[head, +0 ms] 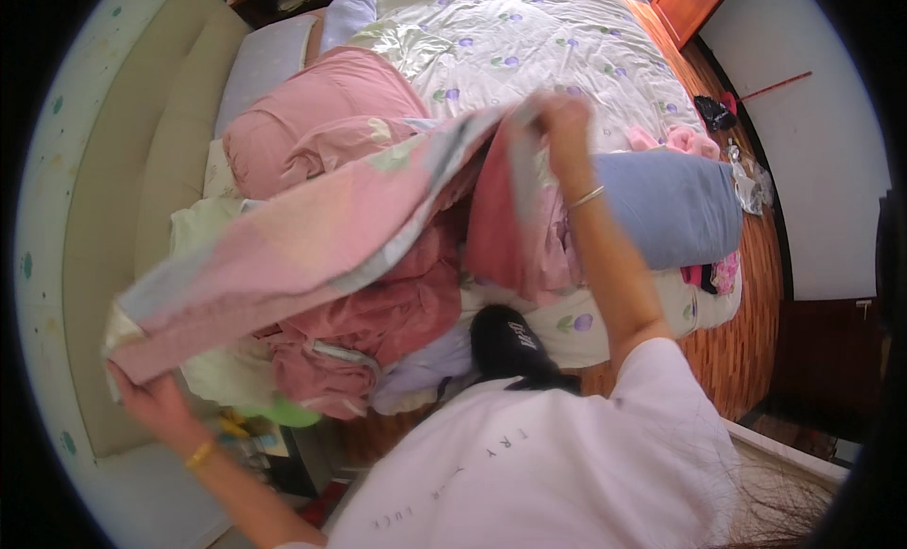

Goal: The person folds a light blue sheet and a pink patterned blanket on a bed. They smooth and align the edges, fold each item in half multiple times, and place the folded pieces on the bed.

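Note:
A patchwork cloth (312, 216) in pink, yellow and grey-blue, perhaps a quilt cover, is stretched between my two hands above the bed. At the lower left, my left hand (156, 400) grips one corner of it. Farther up and to the right, my right hand (563, 120) clutches the other end, blurred by motion. From that hand hangs a darker pink side of the cloth (496, 223). Under the stretched part, rumpled rose-red fabric (397, 308) lies on the bed; whether it belongs to the same piece is hidden.
A pink rolled quilt (326, 109) lies near the padded headboard (120, 230). To the right rests a folded blue bedding bundle (666, 209). The bed wears a white floral sheet (524, 39). Pale green fabric (227, 372) hangs at the near left, above a bedside cabinet (305, 457).

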Motion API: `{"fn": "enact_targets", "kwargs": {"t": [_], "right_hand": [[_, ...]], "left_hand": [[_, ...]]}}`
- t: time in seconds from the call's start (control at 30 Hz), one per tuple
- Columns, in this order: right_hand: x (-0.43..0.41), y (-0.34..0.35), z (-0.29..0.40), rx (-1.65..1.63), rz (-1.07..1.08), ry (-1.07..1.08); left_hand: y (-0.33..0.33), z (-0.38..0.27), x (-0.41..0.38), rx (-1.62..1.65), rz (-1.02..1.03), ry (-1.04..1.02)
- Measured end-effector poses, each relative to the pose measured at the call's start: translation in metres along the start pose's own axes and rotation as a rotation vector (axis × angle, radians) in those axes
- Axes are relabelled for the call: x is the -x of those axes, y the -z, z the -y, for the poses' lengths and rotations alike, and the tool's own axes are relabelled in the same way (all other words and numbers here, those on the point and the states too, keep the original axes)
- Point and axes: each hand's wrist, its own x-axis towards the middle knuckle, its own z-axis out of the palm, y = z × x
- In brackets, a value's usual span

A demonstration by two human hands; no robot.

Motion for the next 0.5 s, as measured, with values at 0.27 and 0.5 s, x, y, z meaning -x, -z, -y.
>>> {"fn": "enact_targets", "kwargs": {"t": [0.27,0.5], "right_hand": [[-0.121,0.203,0.059,-0.244,-0.734,-0.047],[0.022,0.103,0.266,-1.338,1.02,0.246]], "left_hand": [[-0.118,-0.075,-0.049,-0.931,-0.074,-0.855],[-0.134,-0.078,-0.043,-0.125,0.03,-0.285]]}}
